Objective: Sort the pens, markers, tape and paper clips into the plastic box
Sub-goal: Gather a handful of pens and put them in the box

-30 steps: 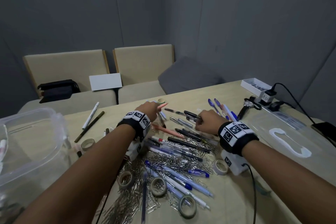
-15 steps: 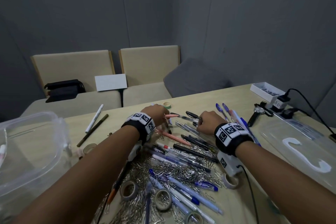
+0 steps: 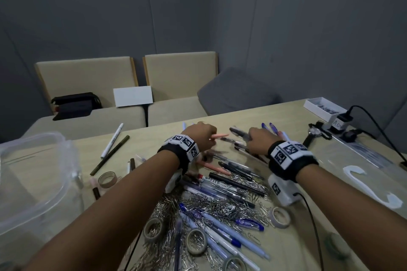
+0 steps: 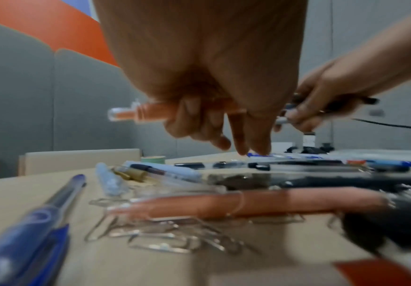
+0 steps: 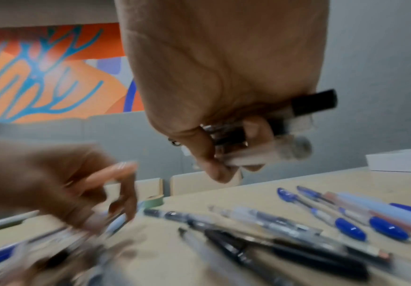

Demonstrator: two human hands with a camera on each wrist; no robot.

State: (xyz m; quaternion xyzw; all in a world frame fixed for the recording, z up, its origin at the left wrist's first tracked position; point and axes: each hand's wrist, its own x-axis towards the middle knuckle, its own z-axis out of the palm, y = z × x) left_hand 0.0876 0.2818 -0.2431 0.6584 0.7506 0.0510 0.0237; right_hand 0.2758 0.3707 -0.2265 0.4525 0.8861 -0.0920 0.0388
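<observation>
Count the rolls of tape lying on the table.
6 rolls: one at left, three in front amid paper clips, one right of the pile, a green one farthest back. A blurred dark ring far right may be a seventh. Clips may hide more.

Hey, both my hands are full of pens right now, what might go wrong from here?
1. The right hand grips a bundle of pens with ends sticking out; one may slip on the way to the plastic box.
2. The box sits far to the left, so the arm may sweep the paper clips.
3. The left hand holds a pink pen while its fingers reach for more, and may drop it.
</observation>
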